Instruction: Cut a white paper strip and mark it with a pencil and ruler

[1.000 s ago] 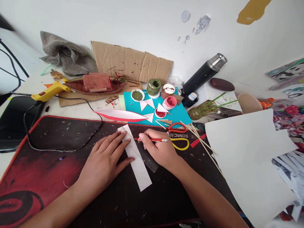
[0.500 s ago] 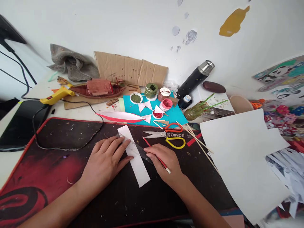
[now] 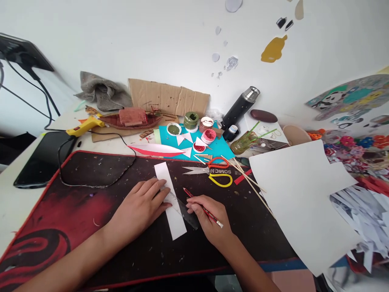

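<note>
A white paper strip point(image 3: 169, 199) lies on the dark desk mat point(image 3: 91, 190), with a clear ruler point(image 3: 184, 207) laid across it. My left hand point(image 3: 140, 207) rests flat, fingers spread, pressing the ruler and strip down. My right hand point(image 3: 207, 215) is closed around a red pencil point(image 3: 202, 207), its tip pointing up-left beside the ruler's edge. Red and yellow scissors point(image 3: 214, 172) lie just beyond the hands.
Large white sheets point(image 3: 299, 194) cover the mat's right side, with thin wooden sticks point(image 3: 247, 178) beside them. Paint pots point(image 3: 200, 127) on a teal sheet, a black flask point(image 3: 238, 107), a model boat point(image 3: 132, 118), a yellow glue gun point(image 3: 83, 125), cardboard and a phone point(image 3: 44, 158) stand behind.
My right hand slid down along the ruler toward me, turning the pencil so its tip points up-left. The left hand stayed pressed on the strip. The camera tilted up a little.
</note>
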A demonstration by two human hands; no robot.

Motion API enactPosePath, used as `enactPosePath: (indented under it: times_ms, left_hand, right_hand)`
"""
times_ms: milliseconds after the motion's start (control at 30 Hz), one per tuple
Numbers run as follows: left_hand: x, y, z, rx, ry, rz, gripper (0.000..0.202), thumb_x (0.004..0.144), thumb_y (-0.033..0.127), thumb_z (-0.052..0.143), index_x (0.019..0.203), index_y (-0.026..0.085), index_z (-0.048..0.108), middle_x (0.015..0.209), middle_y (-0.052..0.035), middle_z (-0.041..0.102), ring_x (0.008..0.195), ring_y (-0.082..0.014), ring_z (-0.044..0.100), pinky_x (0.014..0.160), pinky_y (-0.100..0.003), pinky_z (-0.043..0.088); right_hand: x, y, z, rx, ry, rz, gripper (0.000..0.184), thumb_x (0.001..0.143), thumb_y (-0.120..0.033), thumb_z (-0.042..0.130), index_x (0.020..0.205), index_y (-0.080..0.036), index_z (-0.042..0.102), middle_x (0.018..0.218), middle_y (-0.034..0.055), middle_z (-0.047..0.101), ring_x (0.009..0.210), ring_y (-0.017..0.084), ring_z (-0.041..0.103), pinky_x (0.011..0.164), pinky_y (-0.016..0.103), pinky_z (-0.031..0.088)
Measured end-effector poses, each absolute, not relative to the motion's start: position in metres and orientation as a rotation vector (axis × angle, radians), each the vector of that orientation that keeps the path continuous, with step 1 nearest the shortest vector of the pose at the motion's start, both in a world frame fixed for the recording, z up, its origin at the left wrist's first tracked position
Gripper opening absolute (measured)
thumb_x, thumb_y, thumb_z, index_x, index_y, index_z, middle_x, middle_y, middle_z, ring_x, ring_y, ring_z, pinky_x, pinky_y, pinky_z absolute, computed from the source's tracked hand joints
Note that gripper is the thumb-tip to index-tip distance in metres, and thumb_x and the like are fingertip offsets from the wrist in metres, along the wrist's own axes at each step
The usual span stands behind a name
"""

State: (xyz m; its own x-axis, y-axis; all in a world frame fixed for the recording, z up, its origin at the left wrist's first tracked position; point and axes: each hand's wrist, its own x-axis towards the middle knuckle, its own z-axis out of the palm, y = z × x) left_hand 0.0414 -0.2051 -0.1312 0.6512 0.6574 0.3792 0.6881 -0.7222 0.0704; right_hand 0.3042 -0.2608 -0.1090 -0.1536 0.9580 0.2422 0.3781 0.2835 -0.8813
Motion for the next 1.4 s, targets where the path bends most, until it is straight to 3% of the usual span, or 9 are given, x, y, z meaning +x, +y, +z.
enactPosePath:
  times_ms: [167,367,567,833,967,1067,1233,1400]
  left_hand:
    - [0.029,-0.209,-0.128,-2.879,-1.02,-0.545,0.046,0.113,0.05,0.052,0.146,0.022,0.069,0.152,-0.0121,0.071,0.137,-0.0318,0.064,0.111,-0.045,0.049]
    - [0.04,-0.228,-0.131,-2.791,-1.087,-0.514,0.037,0.114,0.036,0.051,0.141,0.023,0.072,0.146,-0.0115,0.074,0.135,-0.0328,0.065,0.11,-0.048,0.049]
    - [0.066,-0.249,-0.128,-2.642,-1.165,-0.472,0.034,0.112,0.026,0.05,0.135,0.018,0.074,0.129,-0.0133,0.077,0.117,-0.0294,0.069,0.1,-0.045,0.049]
    - [0.075,-0.251,-0.116,-2.653,-1.159,-0.43,0.023,0.107,0.019,0.054,0.113,0.018,0.076,0.104,-0.0114,0.073,0.093,-0.0277,0.066,0.08,-0.042,0.049]
    - [0.066,-0.251,-0.117,-2.705,-1.111,-0.431,0.025,0.101,0.012,0.057,0.114,0.02,0.077,0.111,-0.0113,0.075,0.102,-0.0293,0.068,0.086,-0.042,0.052]
    - [0.049,-0.247,-0.122,-2.786,-1.039,-0.466,0.036,0.101,0.009,0.055,0.128,0.019,0.075,0.121,-0.0114,0.077,0.111,-0.029,0.07,0.095,-0.042,0.054]
    - [0.013,-0.235,-0.134,-2.923,-0.907,-0.524,0.041,0.108,0.017,0.049,0.141,0.026,0.071,0.141,-0.0099,0.075,0.126,-0.0271,0.07,0.108,-0.042,0.053]
    - [-0.01,-0.228,-0.14,-2.966,-0.858,-0.548,0.042,0.112,0.024,0.046,0.147,0.031,0.07,0.15,-0.0076,0.073,0.139,-0.0263,0.066,0.116,-0.042,0.053]
  right_hand:
    - [0.301,-0.259,-0.104,-1.154,-1.778,0.797,0.019,0.114,-0.023,0.062,0.122,-0.027,0.08,0.108,0.0047,0.086,0.097,0.02,0.084,0.087,0.029,0.064]
    - [0.291,-0.249,-0.106,-1.035,-1.956,0.742,0.023,0.115,-0.028,0.063,0.134,-0.026,0.075,0.116,0.0077,0.087,0.104,0.022,0.084,0.093,0.033,0.065]
    - [0.29,-0.237,-0.109,-1.059,-1.966,0.808,0.026,0.117,-0.034,0.059,0.136,-0.027,0.076,0.121,0.0072,0.086,0.109,0.021,0.083,0.098,0.033,0.066]
    - [0.284,-0.233,-0.101,-1.044,-1.996,0.824,0.026,0.116,-0.033,0.061,0.136,-0.028,0.076,0.124,0.0074,0.086,0.11,0.023,0.084,0.099,0.036,0.067]
    - [0.282,-0.229,-0.105,-1.053,-2.068,0.84,0.026,0.115,-0.033,0.061,0.137,-0.028,0.076,0.129,0.0074,0.085,0.115,0.025,0.083,0.103,0.038,0.066]
    - [0.284,-0.229,-0.11,-1.094,-1.994,0.869,0.025,0.115,-0.035,0.062,0.132,-0.027,0.078,0.126,0.0074,0.086,0.114,0.024,0.084,0.101,0.035,0.066]
    - [0.286,-0.23,-0.115,-1.096,-1.971,0.862,0.024,0.115,-0.034,0.063,0.131,-0.027,0.079,0.126,0.007,0.086,0.116,0.024,0.084,0.103,0.036,0.066]
    - [0.285,-0.232,-0.117,-1.129,-1.919,0.892,0.023,0.115,-0.034,0.062,0.13,-0.029,0.079,0.123,0.0056,0.087,0.113,0.022,0.085,0.102,0.034,0.067]
